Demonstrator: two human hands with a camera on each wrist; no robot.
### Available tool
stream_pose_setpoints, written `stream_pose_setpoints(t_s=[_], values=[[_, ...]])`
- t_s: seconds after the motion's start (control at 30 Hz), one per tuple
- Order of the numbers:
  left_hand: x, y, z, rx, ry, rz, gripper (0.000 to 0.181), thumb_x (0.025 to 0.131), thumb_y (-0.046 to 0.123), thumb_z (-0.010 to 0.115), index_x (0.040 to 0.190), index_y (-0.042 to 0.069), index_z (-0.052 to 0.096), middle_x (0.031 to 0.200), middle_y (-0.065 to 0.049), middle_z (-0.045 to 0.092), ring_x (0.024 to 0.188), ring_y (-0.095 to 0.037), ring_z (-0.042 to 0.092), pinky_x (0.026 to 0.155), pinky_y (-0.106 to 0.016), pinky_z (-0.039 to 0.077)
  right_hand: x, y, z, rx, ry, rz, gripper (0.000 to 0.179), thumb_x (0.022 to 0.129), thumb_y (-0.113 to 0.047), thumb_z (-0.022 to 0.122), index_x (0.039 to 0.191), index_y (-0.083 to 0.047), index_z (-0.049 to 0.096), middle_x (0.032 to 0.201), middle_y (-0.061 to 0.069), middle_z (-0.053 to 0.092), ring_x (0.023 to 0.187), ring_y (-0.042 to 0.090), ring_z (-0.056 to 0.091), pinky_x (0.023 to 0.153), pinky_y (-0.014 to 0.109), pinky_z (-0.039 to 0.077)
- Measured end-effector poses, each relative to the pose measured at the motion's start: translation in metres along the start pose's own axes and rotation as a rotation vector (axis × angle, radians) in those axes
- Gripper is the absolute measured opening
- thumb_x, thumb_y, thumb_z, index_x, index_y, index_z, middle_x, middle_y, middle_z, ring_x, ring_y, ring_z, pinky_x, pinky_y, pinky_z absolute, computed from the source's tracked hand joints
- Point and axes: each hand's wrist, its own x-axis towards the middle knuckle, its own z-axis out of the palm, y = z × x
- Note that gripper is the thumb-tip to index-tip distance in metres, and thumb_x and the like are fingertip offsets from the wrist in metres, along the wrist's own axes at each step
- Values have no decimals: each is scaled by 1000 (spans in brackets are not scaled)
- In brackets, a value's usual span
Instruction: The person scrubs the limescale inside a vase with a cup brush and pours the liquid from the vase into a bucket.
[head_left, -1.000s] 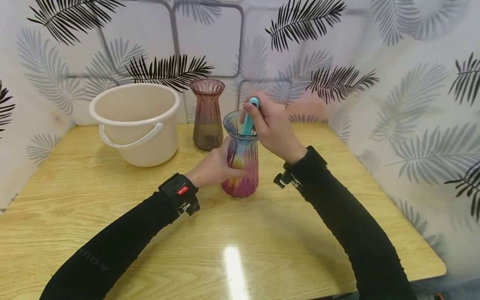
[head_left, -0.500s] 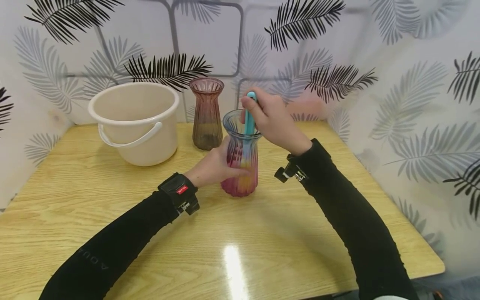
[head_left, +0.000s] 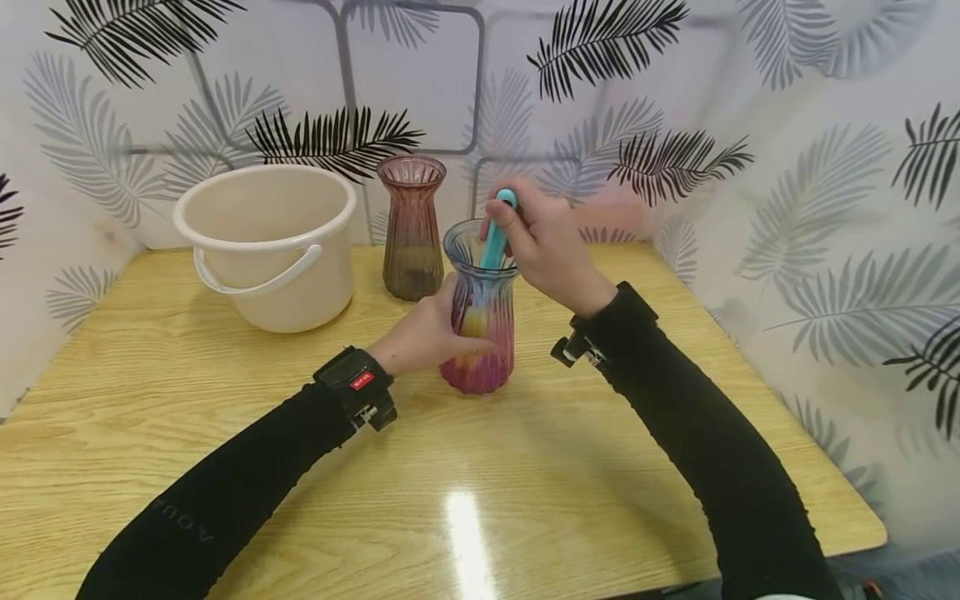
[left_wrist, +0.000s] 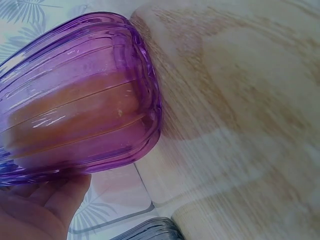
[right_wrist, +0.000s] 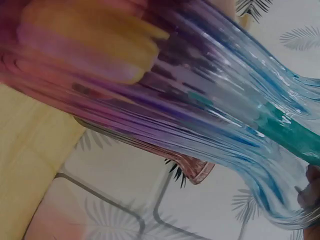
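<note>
Probably slippery and fragile, the glass vase (head_left: 486,307) right of the bucket (head_left: 318,293) is best clasped low, as by the wrapped fingers of the left hand (head_left: 422,333); inside it, a likely light brush (head_left: 496,243) is pinched by the right hand (head_left: 549,248).

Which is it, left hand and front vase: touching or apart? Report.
Touching. The head view shows the left hand holding the front vase, thumb across its side.
</note>
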Motion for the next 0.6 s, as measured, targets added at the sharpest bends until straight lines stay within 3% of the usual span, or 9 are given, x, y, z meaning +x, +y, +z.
stream_pose_setpoints(t_s=[0.13,0.27,0.4,0.6], values=[[-1,1,-1,2,-1,-3,100,77,48,86,149,20,23,126,0,61,114,-15,63,98,-37,51,4,-5,0,-85,-69,-67,10,104,-7,51,98,-2,56,78,3,63,59,6,49,58,23,42],[-1,1,-2,16,4,-2,100,78,48,86,150,20,22,127,-1,61,116,-16,63,99,-38,51,9,-11,-2,-121,-133,-60,13,106,-9,49,97,-2,55,77,3,62,59,7,49,59,25,39],[-1,0,-1,18,5,5,101,78,49,85,151,21,21,128,-1,60,117,-16,62,100,-38,51,10,-11,-4,-76,-132,49,20,108,-14,46,95,-2,55,75,3,63,55,11,49,56,25,39],[-1,0,1,55,29,12,97,77,50,85,148,19,26,122,-2,63,107,-15,66,91,-36,54,4,-6,-9,51,-51,262,25,109,-19,45,100,0,59,79,8,68,54,23,53,53,29,47]])
